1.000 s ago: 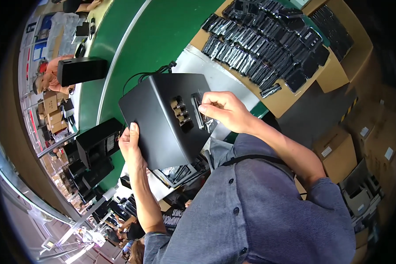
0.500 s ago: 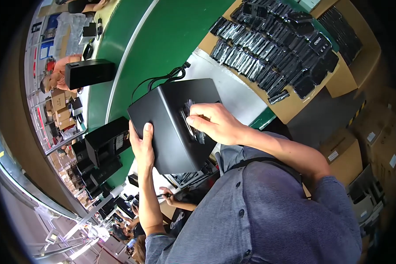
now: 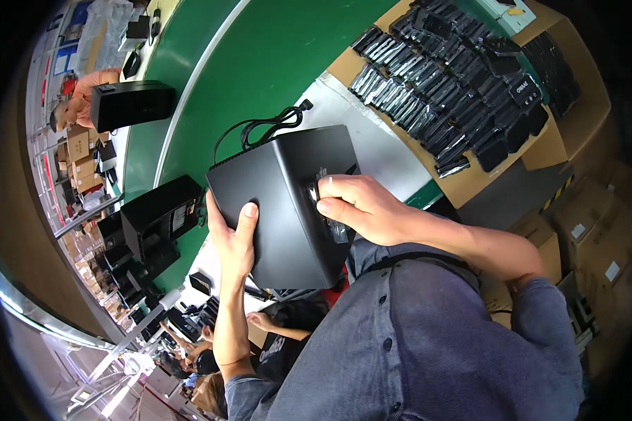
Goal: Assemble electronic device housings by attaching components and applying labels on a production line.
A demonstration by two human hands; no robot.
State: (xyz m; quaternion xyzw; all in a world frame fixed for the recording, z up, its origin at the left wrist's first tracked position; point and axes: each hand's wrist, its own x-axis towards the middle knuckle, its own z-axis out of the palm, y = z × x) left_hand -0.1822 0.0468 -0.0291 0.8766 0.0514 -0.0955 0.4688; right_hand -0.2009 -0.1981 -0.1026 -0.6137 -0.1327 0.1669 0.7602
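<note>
A black box-shaped unit [image 3: 277, 217] with a smooth casing sits tilted in front of me. My left hand [image 3: 233, 238] grips its left side, thumb on the near panel and fingers along the edge. At the unit's right face, my right hand [image 3: 361, 207] is closed, thumb and forefinger pinching a small piece in clear plastic film [image 3: 336, 228]. That piece lies against the face; the fingers partly hide it, so I cannot make out what is inside. A bundled black cable [image 3: 267, 126] lies behind the unit.
A cardboard tray [image 3: 463, 184] of several rows of plastic-wrapped black pieces stands at the far right. Another black unit [image 3: 133, 105] is at the far left and more [image 3: 158, 217] at left. The bench top is green [image 3: 260, 49]. Cartons [image 3: 583, 231] stack at right; co-workers are lower left.
My view has shifted slightly, so the surroundings move left. My right hand still pinches the wrapped piece at the unit's face, and my left hand keeps its hold.
</note>
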